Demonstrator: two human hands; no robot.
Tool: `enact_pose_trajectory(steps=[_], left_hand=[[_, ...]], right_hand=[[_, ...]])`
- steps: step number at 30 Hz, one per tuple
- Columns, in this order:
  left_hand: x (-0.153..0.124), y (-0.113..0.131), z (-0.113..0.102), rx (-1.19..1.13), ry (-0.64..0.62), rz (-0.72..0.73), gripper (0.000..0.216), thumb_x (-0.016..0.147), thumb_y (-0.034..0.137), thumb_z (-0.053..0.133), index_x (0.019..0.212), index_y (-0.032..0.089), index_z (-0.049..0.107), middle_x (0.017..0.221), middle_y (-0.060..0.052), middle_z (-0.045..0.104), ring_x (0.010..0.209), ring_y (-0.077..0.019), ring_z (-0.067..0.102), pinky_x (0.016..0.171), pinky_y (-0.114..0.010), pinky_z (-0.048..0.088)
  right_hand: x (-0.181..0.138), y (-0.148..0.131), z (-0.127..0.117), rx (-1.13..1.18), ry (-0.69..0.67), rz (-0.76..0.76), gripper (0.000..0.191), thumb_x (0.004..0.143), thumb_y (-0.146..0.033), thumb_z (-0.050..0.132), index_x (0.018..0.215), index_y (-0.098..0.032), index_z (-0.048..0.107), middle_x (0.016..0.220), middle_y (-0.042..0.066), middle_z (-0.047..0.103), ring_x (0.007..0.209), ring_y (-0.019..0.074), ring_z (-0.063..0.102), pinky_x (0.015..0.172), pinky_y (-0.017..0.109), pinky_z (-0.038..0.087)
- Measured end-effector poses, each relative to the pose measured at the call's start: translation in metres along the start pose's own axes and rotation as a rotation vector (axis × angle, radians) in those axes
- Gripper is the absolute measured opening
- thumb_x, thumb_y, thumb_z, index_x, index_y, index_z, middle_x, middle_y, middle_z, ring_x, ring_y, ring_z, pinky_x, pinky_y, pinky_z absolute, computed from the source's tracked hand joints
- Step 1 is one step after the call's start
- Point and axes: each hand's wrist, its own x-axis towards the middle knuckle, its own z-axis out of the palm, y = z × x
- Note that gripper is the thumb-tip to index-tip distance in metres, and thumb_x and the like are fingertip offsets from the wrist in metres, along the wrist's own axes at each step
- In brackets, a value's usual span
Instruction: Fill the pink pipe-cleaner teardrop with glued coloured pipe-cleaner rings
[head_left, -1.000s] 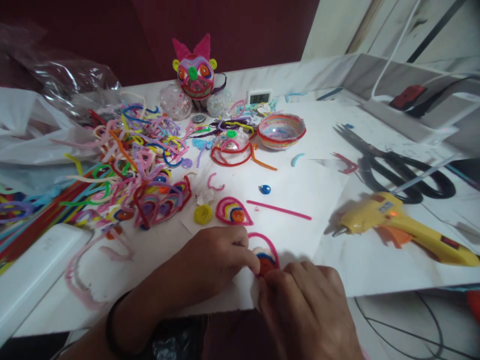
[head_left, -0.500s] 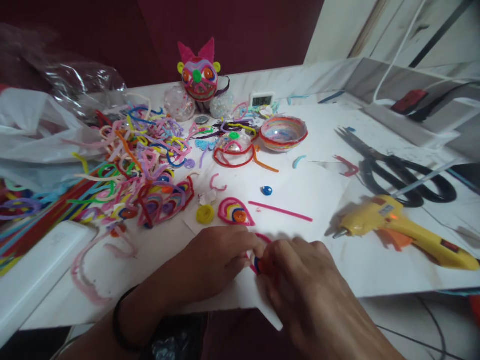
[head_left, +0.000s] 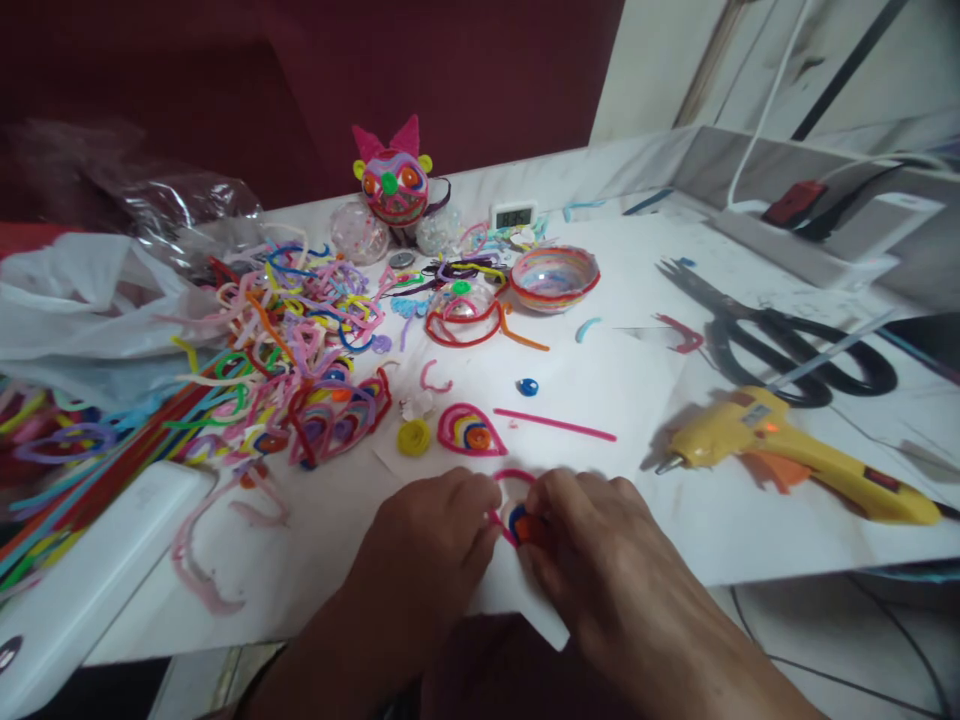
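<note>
Near the table's front edge, my two hands meet over a small pipe-cleaner eye piece. Its pink pipe-cleaner outline [head_left: 516, 474] loops around a blue and orange coil [head_left: 519, 524], partly hidden by fingers. My left hand [head_left: 427, 545] is closed, its fingertips pinching the pink outline's left side. The fingers of my right hand [head_left: 600, 560] close on the coil and the outline's right side. Just beyond lies a similar pink teardrop eye [head_left: 471, 432] with coloured bands. Around it are a yellow coil [head_left: 413, 437], a straight pink pipe cleaner [head_left: 555, 424] and a blue coil [head_left: 529, 387].
At right lie a yellow glue gun [head_left: 810, 460] and large black-handled scissors [head_left: 795, 345]. A tangled pile of pipe cleaners [head_left: 315, 300] covers the left. A coloured bowl [head_left: 555, 282], a horned ball figure [head_left: 394, 190] and a small digital clock [head_left: 513, 216] stand farther back.
My left hand has shifted slightly down and its fingers have drawn in on the pink outline, so more of the outline and coil shows. The view has tilted slightly.
</note>
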Motion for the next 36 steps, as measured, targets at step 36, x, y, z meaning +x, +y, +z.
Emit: enact_pose_trajectory(steps=[36], left_hand=[[-0.037, 0.019, 0.034, 0.348, 0.351, 0.242, 0.025, 0.096, 0.019, 0.046, 0.103, 0.01, 0.068, 0.107, -0.011, 0.074, 0.087, -0.0244, 0.065, 0.066, -0.036, 0.052]], right_hand=[[-0.028, 0.011, 0.011, 0.015, 0.154, -0.145, 0.025, 0.098, -0.019, 0.042, 0.109, -0.019, 0.064, 0.074, 0.002, 0.051, 0.069, 0.018, 0.04, 0.065, 0.035, 0.023]])
